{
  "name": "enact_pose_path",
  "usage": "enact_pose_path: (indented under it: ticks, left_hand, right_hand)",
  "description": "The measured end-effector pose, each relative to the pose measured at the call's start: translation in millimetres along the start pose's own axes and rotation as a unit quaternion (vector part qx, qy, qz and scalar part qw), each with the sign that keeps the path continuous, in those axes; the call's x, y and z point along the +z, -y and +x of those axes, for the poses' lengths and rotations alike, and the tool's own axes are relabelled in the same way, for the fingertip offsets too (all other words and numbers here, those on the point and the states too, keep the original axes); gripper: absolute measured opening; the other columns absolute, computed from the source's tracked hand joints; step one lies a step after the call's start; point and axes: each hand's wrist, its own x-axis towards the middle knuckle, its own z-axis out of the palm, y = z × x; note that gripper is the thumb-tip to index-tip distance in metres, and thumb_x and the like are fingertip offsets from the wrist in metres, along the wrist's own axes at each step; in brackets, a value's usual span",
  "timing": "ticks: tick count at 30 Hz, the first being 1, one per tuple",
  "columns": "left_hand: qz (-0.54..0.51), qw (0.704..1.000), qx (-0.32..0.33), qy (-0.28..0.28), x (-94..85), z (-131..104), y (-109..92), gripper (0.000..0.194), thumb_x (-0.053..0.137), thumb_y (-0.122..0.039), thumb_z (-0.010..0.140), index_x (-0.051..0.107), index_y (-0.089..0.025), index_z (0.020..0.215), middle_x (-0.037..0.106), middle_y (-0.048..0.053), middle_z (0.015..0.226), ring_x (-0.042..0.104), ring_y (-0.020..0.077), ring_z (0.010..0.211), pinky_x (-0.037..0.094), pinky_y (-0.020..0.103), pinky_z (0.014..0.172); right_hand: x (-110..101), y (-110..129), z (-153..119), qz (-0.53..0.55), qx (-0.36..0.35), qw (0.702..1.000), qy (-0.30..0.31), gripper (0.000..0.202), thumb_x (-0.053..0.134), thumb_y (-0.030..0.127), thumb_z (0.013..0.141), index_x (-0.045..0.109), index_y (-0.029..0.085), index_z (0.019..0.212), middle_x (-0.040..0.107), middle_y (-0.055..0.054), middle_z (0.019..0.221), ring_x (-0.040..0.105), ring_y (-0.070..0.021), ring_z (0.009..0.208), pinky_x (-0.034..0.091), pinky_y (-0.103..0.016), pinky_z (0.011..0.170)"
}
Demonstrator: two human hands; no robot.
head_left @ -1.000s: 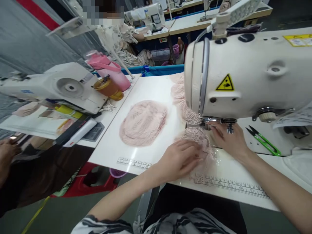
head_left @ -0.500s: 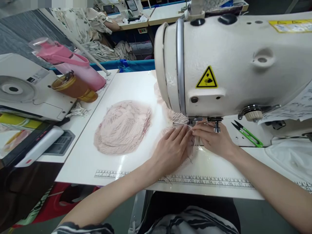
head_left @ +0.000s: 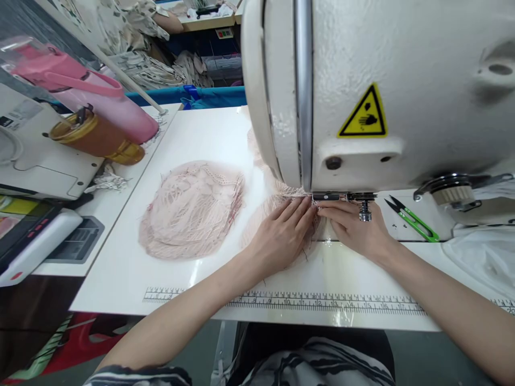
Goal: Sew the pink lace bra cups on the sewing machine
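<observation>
A piece of pale pink lace fabric [head_left: 257,217] lies under the presser foot of the white sewing machine [head_left: 277,96]. My left hand [head_left: 284,230] rests flat on this lace, fingers stretched out together towards the foot. Just right of the foot, my right hand [head_left: 358,225] has its fingertips on the lace edge, closed on it. The machine's foot and screw [head_left: 365,210] partly cover those fingers. Loose threads hang from the lace near my left hand. Further left on the table, a round pile of the same pink lace [head_left: 191,214] lies apart from both hands.
Green thread snips [head_left: 414,220] lie right of my right hand, near white cloth [head_left: 483,257]. A printed ruler [head_left: 333,304] runs along the table's front edge. At left stand a pink bottle [head_left: 92,91] and an amber cup [head_left: 96,136]. Another person's arm [head_left: 168,22] shows behind.
The view has moved closer to the machine, which now looks larger. My right fingers sit slightly lower and flatter beside the foot. My left hand stays on the lace.
</observation>
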Motion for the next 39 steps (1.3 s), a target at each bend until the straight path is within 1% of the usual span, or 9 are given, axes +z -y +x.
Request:
enact_pose_path:
  ticks: [4,12,15,19,23,27,32,35,39]
  left_hand:
    - [-0.013,1.000,0.000,0.001,1.7,0.5,4.2,0.046,0.035,-0.020,0.098,0.044,-0.002,0.139,0.045,0.019,0.145,0.042,0.0289,0.136,0.037,0.045,0.114]
    - [0.003,1.000,0.002,0.026,0.3,0.2,8.6,0.047,0.035,-0.024,0.100,0.041,-0.004,0.142,0.043,0.016,0.147,0.040,0.0267,0.138,0.035,0.042,0.115]
    - [0.005,1.000,-0.003,0.021,1.4,0.4,7.5,0.046,0.034,-0.022,0.100,0.043,-0.004,0.141,0.045,0.016,0.146,0.042,0.0268,0.137,0.037,0.042,0.114]
    - [0.000,1.000,-0.008,0.022,3.0,0.5,6.9,0.046,0.036,-0.022,0.100,0.044,-0.003,0.141,0.047,0.017,0.145,0.046,0.0293,0.134,0.040,0.044,0.111]
    - [-0.011,1.000,-0.005,0.019,3.4,0.5,8.2,0.047,0.038,-0.022,0.098,0.043,-0.004,0.141,0.047,0.017,0.144,0.047,0.0303,0.133,0.041,0.045,0.109]
    - [-0.016,1.000,-0.008,0.016,2.4,1.4,8.8,0.046,0.037,-0.023,0.099,0.043,-0.005,0.141,0.049,0.017,0.143,0.048,0.0295,0.132,0.041,0.046,0.109]
    - [-0.016,1.000,-0.011,0.023,3.2,0.6,9.8,0.047,0.038,-0.021,0.097,0.043,-0.005,0.141,0.048,0.016,0.144,0.047,0.0305,0.132,0.042,0.046,0.108]
    - [-0.022,1.000,-0.004,0.006,4.0,-0.3,10.2,0.047,0.036,-0.022,0.098,0.043,-0.005,0.141,0.050,0.017,0.142,0.047,0.0294,0.133,0.042,0.046,0.108]
    - [-0.008,0.997,0.015,-0.069,-9.0,1.3,6.3,0.038,0.041,-0.020,0.099,0.052,-0.010,0.134,0.056,0.014,0.137,0.053,0.0256,0.127,0.046,0.042,0.103]
  right_hand:
    - [-1.4,3.3,0.3,-0.005,0.002,1.000,-0.014,0.042,0.044,0.009,0.093,0.068,0.034,0.115,0.070,0.008,0.115,0.066,-0.0138,0.097,0.039,-0.034,0.092]
    - [3.7,-1.5,2.0,-0.008,-0.039,0.996,-0.081,0.036,0.049,0.005,0.087,0.068,0.027,0.109,0.072,0.005,0.111,0.066,-0.0136,0.091,0.039,-0.032,0.086]
    - [4.4,-1.8,2.5,-0.002,-0.043,0.996,-0.081,0.037,0.049,0.004,0.086,0.068,0.028,0.108,0.072,0.006,0.110,0.066,-0.0128,0.085,0.039,-0.033,0.087]
    - [3.2,0.4,2.6,0.000,-0.021,0.998,-0.064,0.040,0.048,0.003,0.087,0.067,0.029,0.111,0.072,0.007,0.109,0.065,-0.0123,0.080,0.039,-0.035,0.092]
    - [2.9,1.5,3.7,-0.001,-0.027,0.997,-0.071,0.039,0.046,0.003,0.087,0.069,0.027,0.106,0.072,0.007,0.110,0.065,-0.0128,0.090,0.042,-0.032,0.080]
    - [3.6,1.3,4.4,-0.003,-0.012,0.998,-0.068,0.036,0.044,0.005,0.087,0.071,0.026,0.099,0.072,0.007,0.109,0.065,-0.0146,0.088,0.038,-0.032,0.066]
    - [6.1,0.2,3.6,0.008,-0.015,0.998,-0.057,0.036,0.043,0.005,0.087,0.070,0.026,0.097,0.072,0.007,0.110,0.065,-0.0140,0.084,0.034,-0.033,0.062]
    - [10.9,-1.9,2.6,0.004,-0.025,0.997,-0.070,0.035,0.042,0.005,0.087,0.069,0.026,0.096,0.072,0.008,0.108,0.065,-0.0141,0.080,0.033,-0.033,0.061]
    - [13.2,-3.8,1.5,-0.002,-0.052,0.995,-0.088,0.034,0.043,0.004,0.085,0.067,0.024,0.101,0.072,0.006,0.108,0.064,-0.0145,0.077,0.035,-0.034,0.065]
